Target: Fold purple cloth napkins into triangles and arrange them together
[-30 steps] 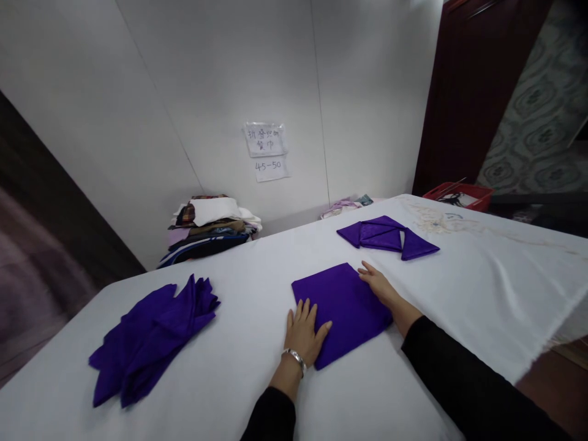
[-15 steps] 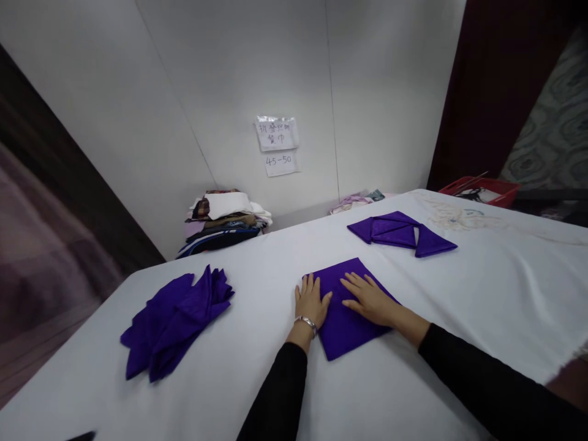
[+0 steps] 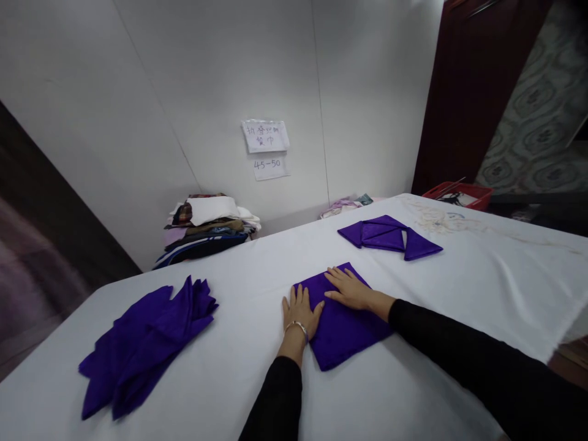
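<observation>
A purple cloth napkin point(image 3: 353, 334), folded into a flat square, lies on the white tablecloth point(image 3: 257, 306). My left hand point(image 3: 301, 312) rests flat over its left edge, fingers spread, a silver bracelet at the wrist. Across its upper part lies my right hand point(image 3: 351, 288), palm down with the fingers stretched out. Neither hand grips the fabric. Beyond it to the right is a purple napkin folded into a pointed shape point(image 3: 383, 234). A loose crumpled heap of purple cloth point(image 3: 147, 346) sits on the left side of the table.
Stacked clothes point(image 3: 206, 229) stand behind the table's far edge, with more folded fabric point(image 3: 342, 207) farther right. A red basket point(image 3: 480, 196) is at the back right. Paper signs point(image 3: 266, 138) hang on the pale wall. Embroidery point(image 3: 436, 217) marks the tablecloth's far right.
My right hand has slid toward the far edge of the square napkin, while my left hand stays on its left edge. The whole view has shifted slightly.
</observation>
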### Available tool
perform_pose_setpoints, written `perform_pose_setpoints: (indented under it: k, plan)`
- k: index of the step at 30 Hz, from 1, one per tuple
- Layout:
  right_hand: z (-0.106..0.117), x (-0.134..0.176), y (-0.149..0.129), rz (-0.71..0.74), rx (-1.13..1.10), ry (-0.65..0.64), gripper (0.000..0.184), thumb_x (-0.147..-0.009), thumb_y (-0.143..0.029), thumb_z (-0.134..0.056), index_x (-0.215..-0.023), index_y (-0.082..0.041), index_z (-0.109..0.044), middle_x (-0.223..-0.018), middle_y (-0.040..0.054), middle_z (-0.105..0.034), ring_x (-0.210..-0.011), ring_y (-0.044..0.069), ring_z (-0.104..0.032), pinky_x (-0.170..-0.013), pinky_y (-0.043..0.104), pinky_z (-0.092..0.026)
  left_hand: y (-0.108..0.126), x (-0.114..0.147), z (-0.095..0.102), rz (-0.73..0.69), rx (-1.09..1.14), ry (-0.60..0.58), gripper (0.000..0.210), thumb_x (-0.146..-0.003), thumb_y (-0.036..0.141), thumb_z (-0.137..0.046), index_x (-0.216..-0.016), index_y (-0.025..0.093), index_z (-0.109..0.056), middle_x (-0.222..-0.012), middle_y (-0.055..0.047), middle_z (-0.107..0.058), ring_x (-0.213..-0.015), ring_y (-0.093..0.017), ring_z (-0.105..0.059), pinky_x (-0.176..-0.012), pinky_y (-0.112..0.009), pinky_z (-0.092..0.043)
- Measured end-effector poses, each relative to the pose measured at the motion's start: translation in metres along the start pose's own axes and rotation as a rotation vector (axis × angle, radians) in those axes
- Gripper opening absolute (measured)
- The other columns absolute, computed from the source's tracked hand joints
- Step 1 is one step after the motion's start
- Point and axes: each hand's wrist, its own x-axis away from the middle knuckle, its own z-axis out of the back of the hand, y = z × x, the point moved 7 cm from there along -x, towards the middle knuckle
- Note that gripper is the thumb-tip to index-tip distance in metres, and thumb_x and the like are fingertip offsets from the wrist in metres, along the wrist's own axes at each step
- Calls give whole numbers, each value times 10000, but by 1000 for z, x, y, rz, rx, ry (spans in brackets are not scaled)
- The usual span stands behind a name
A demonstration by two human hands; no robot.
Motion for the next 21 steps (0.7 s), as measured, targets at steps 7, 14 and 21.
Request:
perform_pose_setpoints:
  k: [7, 14, 21]
  plan:
    - [-12, -17, 47, -90, 60, -6, 713, -837, -635, -253, -1378, -174, -294, -1453, 114, -215, -1338, 252, -131, -1057, 452, -53, 0, -1, -1, -1, -1, 7, 727, -821, 610, -169, -1363, 143, -299, -1456, -92, -236, -1348, -276, -106, -1072, -501, -85]
    - [1, 21, 57, -236, 95, 4, 725, -840, -634, -236, -1385, -157, -275, -1454, 138, -199, -1336, 271, -133, -1048, 485, -72, -3, -4, -1, 5, -16, -10, 756, -811, 625, -170, -1367, 125, -288, -1460, -92, -220, -1349, -274, -106, -1073, -504, -94]
    - [7, 87, 10, -99, 84, 43, 728, -837, -641, -247, -1399, -177, -239, -1459, 117, -185, -1341, 254, -109, -1063, 459, 0, 4, -1, 7, 20, -3, -4, 720, -826, 594, -201, -1370, 128, -275, -1465, -105, -190, -1348, -280, -111, -1049, -534, -141]
